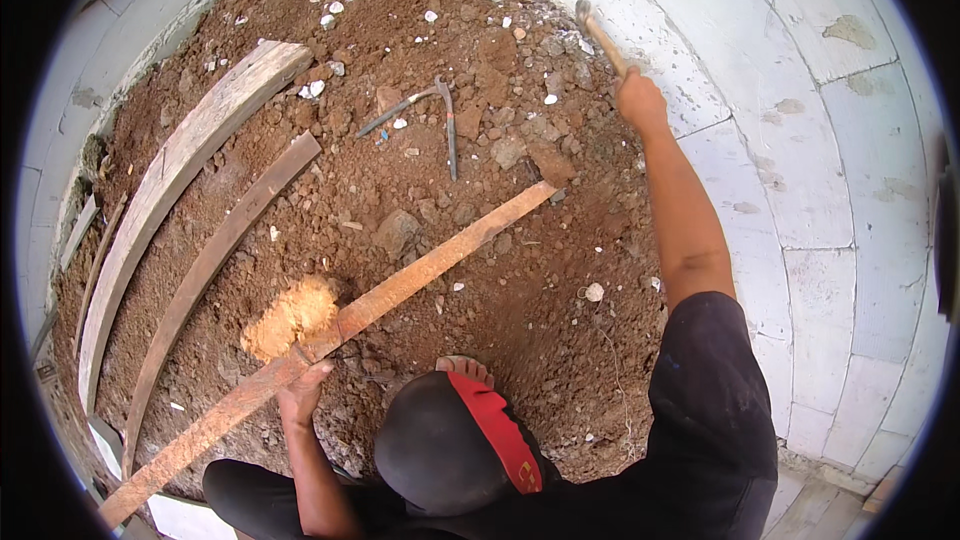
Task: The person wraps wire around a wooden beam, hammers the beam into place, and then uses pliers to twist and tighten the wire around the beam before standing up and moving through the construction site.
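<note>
Black cloth with a red band bulges up closest to me, probably drawn over my knee, with bare toes just beyond it. Past that, the plank slants from the lower left over the dirt, its far end near a brown chunk. My left hand is closed on its lower edge, some fingers hidden under the wood. My right hand is wrapped tight around the handle of a hammer, stretched far out to the right with the pale blocks behind it, its head well apart from the plank. I judge the work on this piece unfinished: it lies in one piece, held, with the hammer out and ready. A rough yellow lump sits just beside it. Pincers lie spread on the dirt, out of my hands. Left of them, a beam and a brown board lie apart, untouched; whether either is done, I can't tell.
</note>
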Available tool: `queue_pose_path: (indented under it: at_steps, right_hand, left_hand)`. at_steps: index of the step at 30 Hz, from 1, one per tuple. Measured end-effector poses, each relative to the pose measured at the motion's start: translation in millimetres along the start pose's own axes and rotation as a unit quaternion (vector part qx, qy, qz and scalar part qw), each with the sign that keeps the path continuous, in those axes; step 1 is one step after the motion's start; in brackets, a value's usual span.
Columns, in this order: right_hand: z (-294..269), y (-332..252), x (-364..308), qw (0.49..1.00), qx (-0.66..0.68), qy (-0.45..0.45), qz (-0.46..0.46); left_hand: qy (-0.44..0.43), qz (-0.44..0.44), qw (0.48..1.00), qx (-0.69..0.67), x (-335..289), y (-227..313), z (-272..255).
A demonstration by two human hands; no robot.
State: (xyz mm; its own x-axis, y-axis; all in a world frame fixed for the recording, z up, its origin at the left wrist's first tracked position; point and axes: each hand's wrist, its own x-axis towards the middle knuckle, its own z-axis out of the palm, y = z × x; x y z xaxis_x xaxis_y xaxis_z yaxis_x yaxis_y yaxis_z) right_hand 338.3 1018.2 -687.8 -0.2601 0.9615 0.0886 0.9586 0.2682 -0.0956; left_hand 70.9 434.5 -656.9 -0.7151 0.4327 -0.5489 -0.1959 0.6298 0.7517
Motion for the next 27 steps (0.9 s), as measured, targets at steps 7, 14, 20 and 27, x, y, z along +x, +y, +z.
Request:
queue_pose_path:
  at_steps: [7, 14, 20, 27]
  right_hand:
    - [65.9, 47.7, -138.1, 0.995, -0.009, -0.078, 0.059]
    - [4.7, 7.7, -172.9, 0.996, 0.07, -0.024, 0.056]
    - [-6.2, -60.0, -28.2, 1.0, 0.023, 0.007, 0.008]
    - [50.5, -6.0, -204.8, 0.987, 0.028, -0.105, 0.118]
  left_hand:
    - [0.001, 0.013, 1.0, 0.016, 11.5, -24.6, -7.2]
    - [-0.008, -0.002, 1.0, -0.004, 11.1, -22.7, -7.9]
    - [-0.02, 0.047, 0.999, -0.007, 16.2, -29.5, -10.9]
    - [-0.036, 0.071, 0.99, -0.117, 17.7, -60.4, -55.0]
